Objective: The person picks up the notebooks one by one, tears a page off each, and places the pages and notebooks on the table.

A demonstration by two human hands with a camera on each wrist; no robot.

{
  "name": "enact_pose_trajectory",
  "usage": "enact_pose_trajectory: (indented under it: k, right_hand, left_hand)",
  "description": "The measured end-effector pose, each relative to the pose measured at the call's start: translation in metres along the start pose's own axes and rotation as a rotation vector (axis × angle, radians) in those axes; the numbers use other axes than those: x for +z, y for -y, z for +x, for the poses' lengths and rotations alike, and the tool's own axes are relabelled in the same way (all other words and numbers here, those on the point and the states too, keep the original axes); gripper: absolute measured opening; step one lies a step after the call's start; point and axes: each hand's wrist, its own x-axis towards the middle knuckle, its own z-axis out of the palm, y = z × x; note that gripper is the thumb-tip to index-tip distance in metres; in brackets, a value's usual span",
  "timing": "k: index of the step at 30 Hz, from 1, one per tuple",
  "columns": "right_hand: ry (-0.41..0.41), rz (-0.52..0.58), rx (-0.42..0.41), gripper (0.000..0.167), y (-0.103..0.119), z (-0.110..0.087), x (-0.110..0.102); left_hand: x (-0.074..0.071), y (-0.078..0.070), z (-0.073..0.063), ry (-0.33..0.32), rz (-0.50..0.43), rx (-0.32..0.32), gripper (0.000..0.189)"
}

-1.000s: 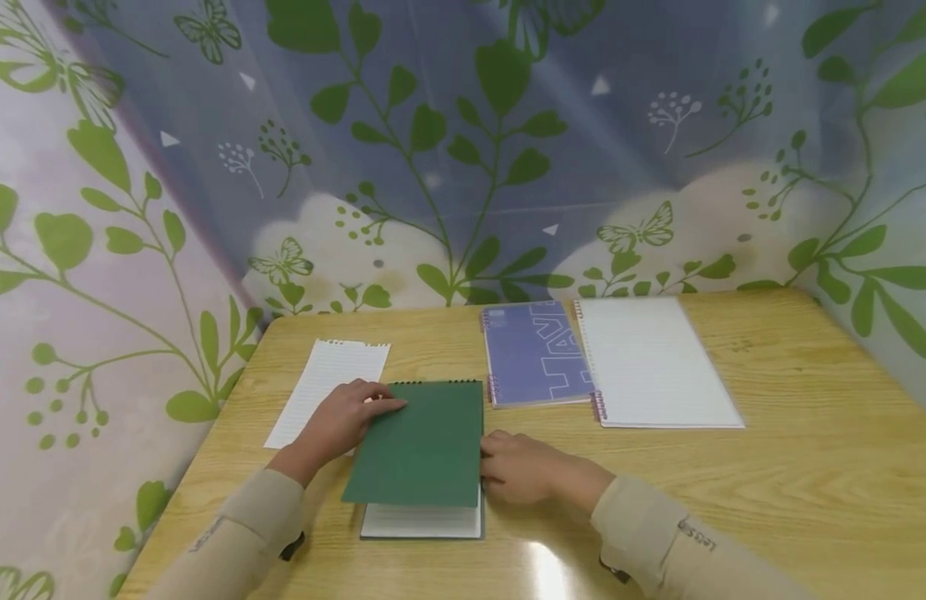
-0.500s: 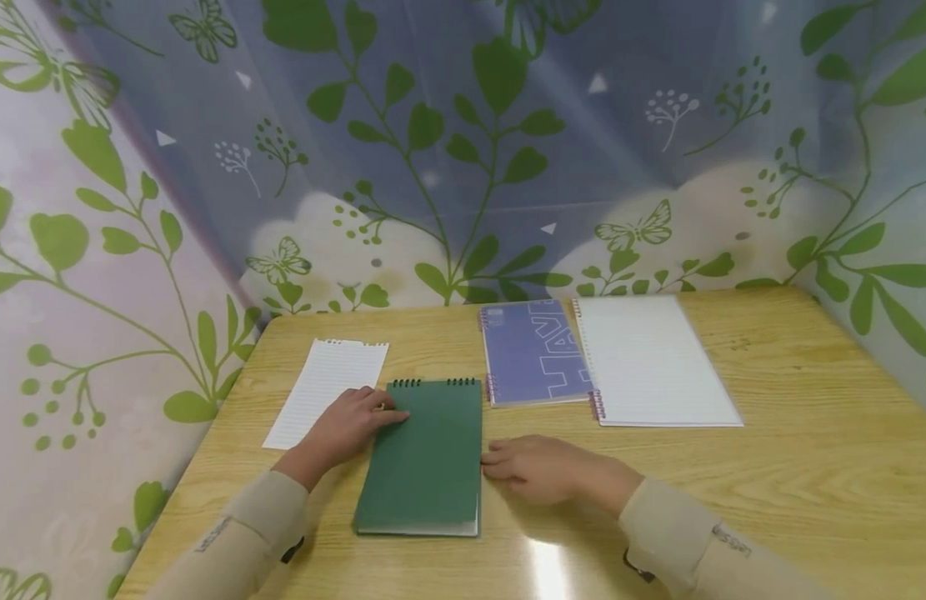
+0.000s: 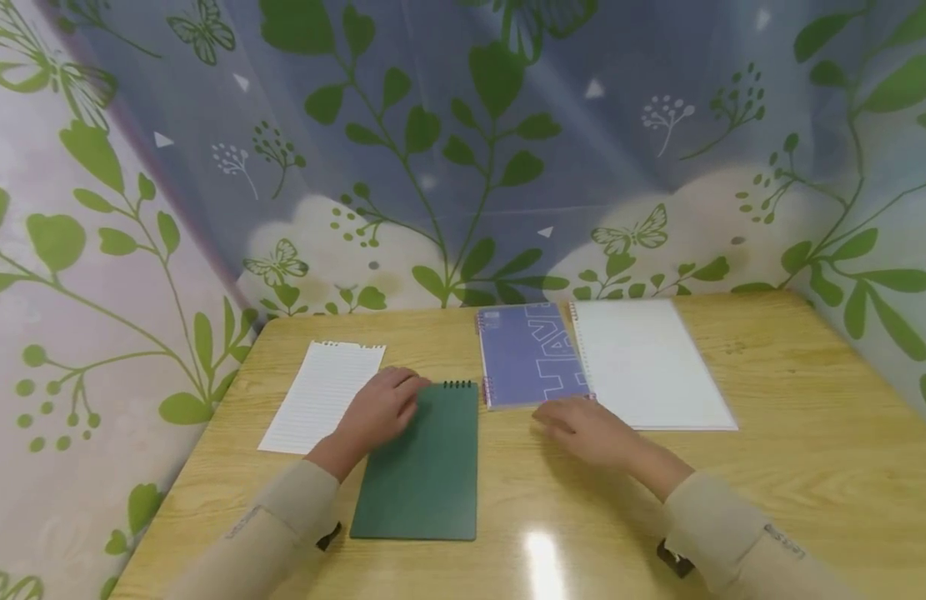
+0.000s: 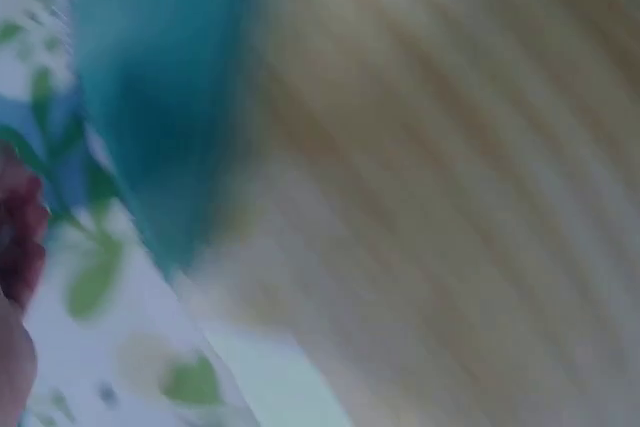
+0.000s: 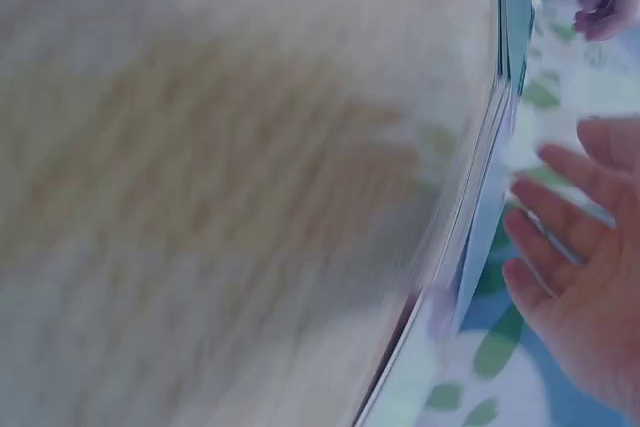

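The green notebook lies closed on the table, in front of me, its rings at the far edge. My left hand is over its far left corner, fingers loosely bent and pinching nothing that I can see; whether they brush the cover I cannot tell. My right hand is in front of the purple notebook and the white notebook, its fingers relaxed, slightly spread and holding nothing.

The likeliest trouble, I judge, is on my left: the loose lined sheet lies partly behind my wrist, so a low sweep of my arm could drag or crease it. Should a fingertip catch the rings, I could twist the notebook or lift its cover. On the right, a careless push could shove the other two notebooks together, and their coils might snag.
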Motion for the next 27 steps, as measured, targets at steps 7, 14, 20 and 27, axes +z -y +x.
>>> enact_pose_trajectory:
  k: [7, 14, 20, 27]
  right_hand:
    - [-0.176, 0.178, 0.314, 0.047, -0.032, 0.013, -0.014]
    - [-0.103, 0.103, 0.556, 0.061, -0.043, 0.03, -0.015]
    - [-0.064, 0.158, 0.65, 0.064, -0.049, 0.041, -0.013]
    - [-0.044, 0.215, 0.666, 0.06, -0.047, 0.044, -0.014]
  left_hand:
    - [0.011, -0.045, 0.061, 0.173, -0.411, -0.459, 0.044]
    - [0.028, -0.058, 0.093, 0.364, -0.472, -0.711, 0.054]
    - [0.031, -0.066, 0.108, 0.384, -0.657, -0.802, 0.062]
    - [0.092, -0.016, 0.133, 0.341, -0.899, -0.835, 0.058]
